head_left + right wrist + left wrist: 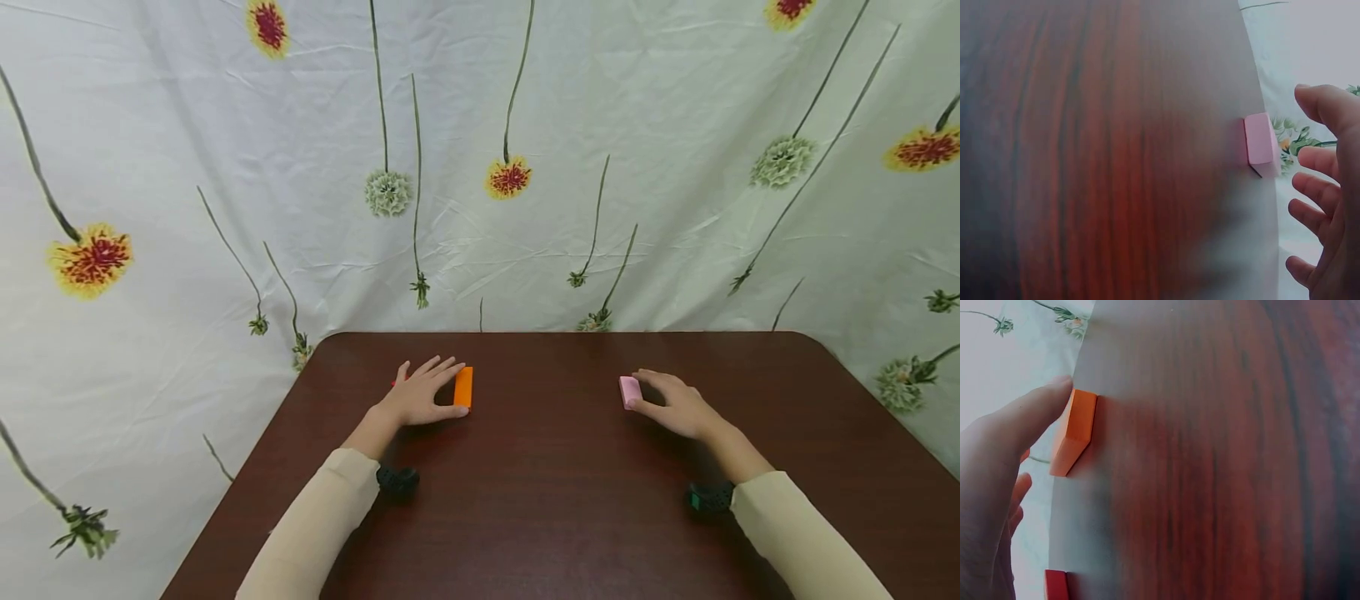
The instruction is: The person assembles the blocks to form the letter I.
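My left hand [420, 398] is spread beside and over an orange block [463, 388] on the dark table. In the head view its thumb lies by the block's near end and its index finger by the far end. A red block [1056, 585] stands on the table on the far side of that hand, mostly hidden in the head view. Over on the right, a small pink block [630, 392] lies on the table. My right hand [675, 404] hovers beside it, thumb and fingers parted; a gap shows between them and the pink block [1261, 139] in the right wrist view.
The dark reddish-brown wooden table [540, 500] has rounded far corners. A white cloth [465, 250] with printed flowers hangs behind it and along the sides. Each wrist wears a black band, the left band [397, 481] and the right band [709, 497].
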Available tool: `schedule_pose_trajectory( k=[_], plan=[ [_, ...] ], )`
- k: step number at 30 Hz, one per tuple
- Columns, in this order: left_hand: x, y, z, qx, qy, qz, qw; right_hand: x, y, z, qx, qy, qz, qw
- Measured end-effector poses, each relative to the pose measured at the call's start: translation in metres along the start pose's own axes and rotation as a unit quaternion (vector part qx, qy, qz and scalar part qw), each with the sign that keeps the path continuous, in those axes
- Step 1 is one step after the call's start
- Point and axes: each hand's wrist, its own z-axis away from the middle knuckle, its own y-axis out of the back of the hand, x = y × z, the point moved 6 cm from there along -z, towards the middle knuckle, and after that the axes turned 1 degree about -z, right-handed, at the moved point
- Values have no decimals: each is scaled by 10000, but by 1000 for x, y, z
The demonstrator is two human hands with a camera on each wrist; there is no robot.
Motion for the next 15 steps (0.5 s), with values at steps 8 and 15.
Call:
schedule_pose_trajectory(
  k=[8,15],
  plan=[
    [1,1,-7,-125,88,136,9998,9,-8,-5,71,-77,-254,9996],
    [-1,0,-10,-177,150,305,9993,16,-15,-7,62,-224,-400,9989]
  ],
)
